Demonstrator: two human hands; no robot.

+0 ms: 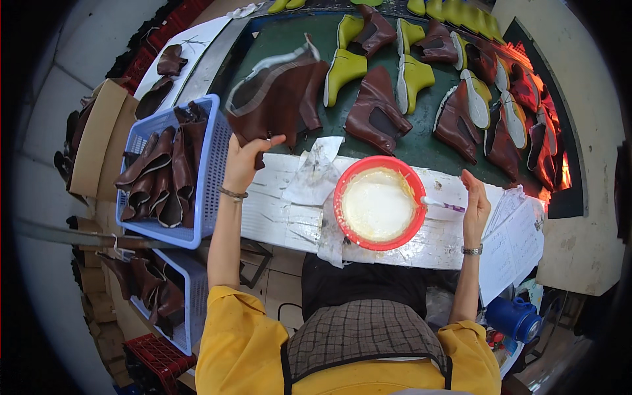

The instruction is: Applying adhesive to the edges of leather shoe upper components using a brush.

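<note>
My left hand grips a brown leather boot upper by its lower edge. The upper is raised over the green conveyor belt and blurred by motion; a pale band runs along its top edge. My right hand is at the right of the white board, fingers stretched forward and seen edge-on, apparently holding nothing. Close to its palm is the purple-and-white handle of a brush, which leans across the rim of a red bowl. White paste fills much of the bowl, and the brush's head is hidden.
Brown boots and yellow-green shoe lasts stand on the belt, which leads to a glowing orange opening at right. Blue baskets of uppers stand left. A stained cloth and papers lie nearby.
</note>
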